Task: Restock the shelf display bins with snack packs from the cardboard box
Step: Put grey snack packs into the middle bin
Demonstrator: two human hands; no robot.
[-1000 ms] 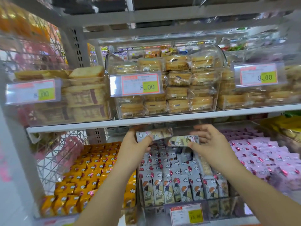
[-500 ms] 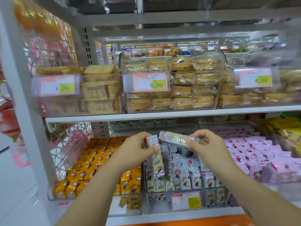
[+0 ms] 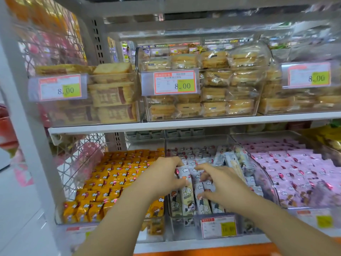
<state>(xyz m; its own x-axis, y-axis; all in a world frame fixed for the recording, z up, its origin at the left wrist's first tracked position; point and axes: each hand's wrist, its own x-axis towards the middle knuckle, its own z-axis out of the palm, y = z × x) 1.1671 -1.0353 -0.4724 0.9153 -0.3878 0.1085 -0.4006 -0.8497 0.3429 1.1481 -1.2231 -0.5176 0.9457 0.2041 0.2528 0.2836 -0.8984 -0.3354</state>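
Observation:
A clear middle bin (image 3: 265,180) on the lower shelf holds several rows of white-grey snack packs with cartoon figures. My left hand (image 3: 164,178) grips one upright white snack pack (image 3: 186,191) at the bin's front left, fingers curled over its top. My right hand (image 3: 219,183) hovers over the packs just to the right, fingers spread and bent, fingertips touching the pack tops; it holds nothing that I can see. A few loose packs (image 3: 232,159) lie tilted at the bin's back right. The cardboard box is out of view.
An orange-pack bin (image 3: 114,174) stands to the left and a pink-pack bin (image 3: 299,169) to the right. The upper shelf edge (image 3: 166,124) hangs close above, carrying clear bins of bread packs with 8.00 price tags (image 3: 175,82). A wire mesh panel (image 3: 73,159) closes the left side.
Both hands came down from mid-air into the middle bin. The left hand set its pack upright in the front row. The right hand's pack is gone from its fingers.

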